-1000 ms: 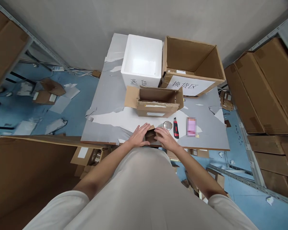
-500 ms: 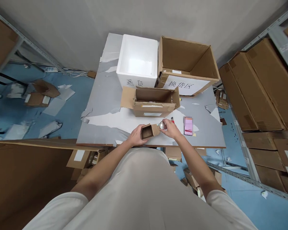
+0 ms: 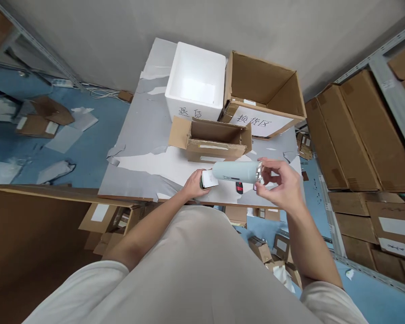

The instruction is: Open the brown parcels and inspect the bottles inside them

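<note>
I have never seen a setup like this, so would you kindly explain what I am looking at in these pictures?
There is no machine here: these are a person's own bare hands. Every picture comes from one camera worn on that person's head, looking forward and down, so the pale shirt is the wearer's.

The right hand holds a pale blue cylinder sideways by its silvery end. The left hand holds a small box-like item with a white face.

On the table stand a narrow open carton and, behind it, a white tub and a large cardboard box. A red-and-black tool lies nearer the wearer, partly hidden.
</note>
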Demonstrator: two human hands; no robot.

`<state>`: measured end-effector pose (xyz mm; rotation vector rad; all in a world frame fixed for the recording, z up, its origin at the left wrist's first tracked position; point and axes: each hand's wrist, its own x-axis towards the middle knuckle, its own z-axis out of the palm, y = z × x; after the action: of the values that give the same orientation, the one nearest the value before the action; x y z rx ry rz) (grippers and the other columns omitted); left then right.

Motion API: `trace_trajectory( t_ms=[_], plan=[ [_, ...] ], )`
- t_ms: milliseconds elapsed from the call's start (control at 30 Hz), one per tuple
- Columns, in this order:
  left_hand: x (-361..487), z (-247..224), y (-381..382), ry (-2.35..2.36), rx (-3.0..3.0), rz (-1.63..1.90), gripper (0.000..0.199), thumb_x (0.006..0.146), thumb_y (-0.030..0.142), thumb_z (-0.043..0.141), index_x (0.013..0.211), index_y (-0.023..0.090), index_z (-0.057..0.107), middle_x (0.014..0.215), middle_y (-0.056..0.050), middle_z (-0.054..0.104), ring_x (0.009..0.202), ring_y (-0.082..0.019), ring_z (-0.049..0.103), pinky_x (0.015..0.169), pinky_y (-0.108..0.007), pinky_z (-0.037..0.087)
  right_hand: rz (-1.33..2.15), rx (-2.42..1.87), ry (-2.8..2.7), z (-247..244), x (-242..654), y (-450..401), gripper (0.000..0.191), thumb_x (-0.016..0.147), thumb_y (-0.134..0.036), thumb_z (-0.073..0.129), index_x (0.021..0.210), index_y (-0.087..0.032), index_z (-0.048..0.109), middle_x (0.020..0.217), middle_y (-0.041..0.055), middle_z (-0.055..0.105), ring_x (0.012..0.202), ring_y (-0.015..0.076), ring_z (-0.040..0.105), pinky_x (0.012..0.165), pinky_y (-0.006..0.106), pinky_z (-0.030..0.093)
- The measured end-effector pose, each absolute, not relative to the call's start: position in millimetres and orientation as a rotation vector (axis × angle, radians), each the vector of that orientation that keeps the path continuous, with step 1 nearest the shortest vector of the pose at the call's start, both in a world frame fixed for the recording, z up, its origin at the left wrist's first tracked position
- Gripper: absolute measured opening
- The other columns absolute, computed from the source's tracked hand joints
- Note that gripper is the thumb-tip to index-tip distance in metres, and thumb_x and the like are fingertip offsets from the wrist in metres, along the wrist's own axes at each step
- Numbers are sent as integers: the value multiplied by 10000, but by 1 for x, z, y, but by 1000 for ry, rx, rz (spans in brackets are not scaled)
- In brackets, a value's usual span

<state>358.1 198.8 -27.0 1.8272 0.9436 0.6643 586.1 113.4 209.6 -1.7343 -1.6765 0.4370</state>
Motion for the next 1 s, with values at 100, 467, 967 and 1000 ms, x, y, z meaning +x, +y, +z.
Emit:
trace_trajectory(
  t_ms=[100,467,967,1000],
  plan=[
    [360,-30,202,941,1897,641,704,572,318,772,1208,218,487,1127,-102,546,1092,-306,510,946,-422,410,425,-1691,-1678,221,564,102,441,635,-238,655,1062,-244,542,1180,118,604,662,142,573,534,306,523],
    [371,-21,205,992,2174,400,779,713,388,647,1428,292,351,1041,-101,515,970,-295,492,834,-392,373,691,-1891,-1645,186,532,93,397,652,-193,607,1042,-237,547,718,-17,574,576,123,510,517,255,519],
    [359,-29,209,896,2132,534,899,587,390,751,1350,178,325,1184,-131,524,1097,-308,502,946,-422,401,554,-1742,-1642,148,558,104,429,652,-178,639,1065,-218,531,1169,98,588,660,113,532,571,277,548],
    [357,-31,210,884,2109,554,894,579,382,757,1334,168,330,1190,-134,522,1105,-306,505,947,-420,409,572,-1730,-1663,145,559,106,421,654,-172,636,1059,-217,534,1176,101,585,647,109,527,569,276,542]
  ],
)
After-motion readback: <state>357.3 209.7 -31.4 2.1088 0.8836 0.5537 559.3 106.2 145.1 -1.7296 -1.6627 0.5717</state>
